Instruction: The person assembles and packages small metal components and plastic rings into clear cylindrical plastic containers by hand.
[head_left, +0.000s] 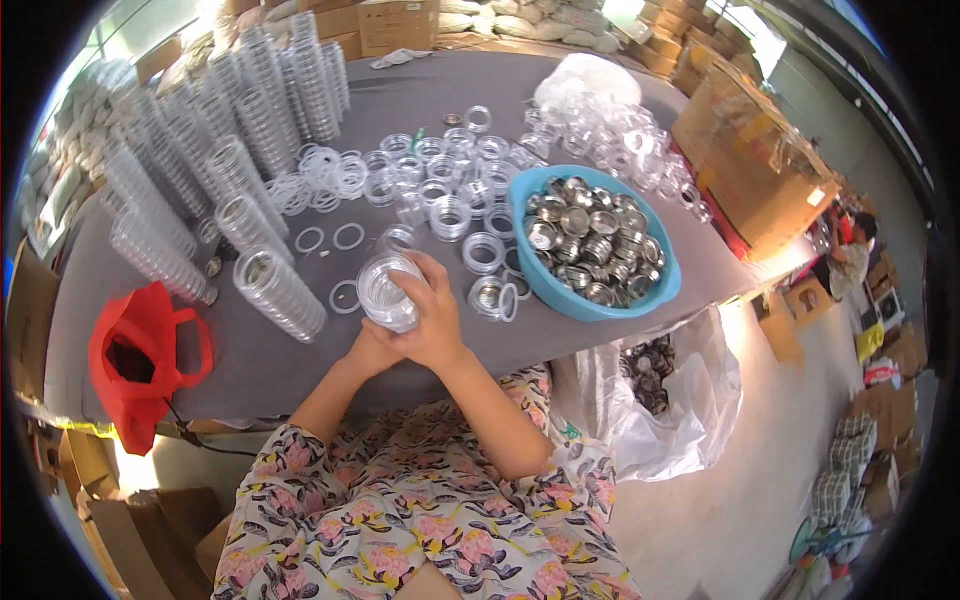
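Your grey table spans the whole view, with cardboard boxes crowding its far and right edges. Along the left side, tall stacks of clear round containers lean in rows, the nearest stack lying just left of your hands. A red bag sits at the near left corner. To your right, a blue basin full of shiny metal lids stands close, and a clear plastic sack hangs off the table edge below it. Loose clear rings and lids litter the middle of the table. Your right hand is wrapped around a short stack of clear round containers, held just above the near edge; your left hand is tucked beneath it, its grip hidden from view.
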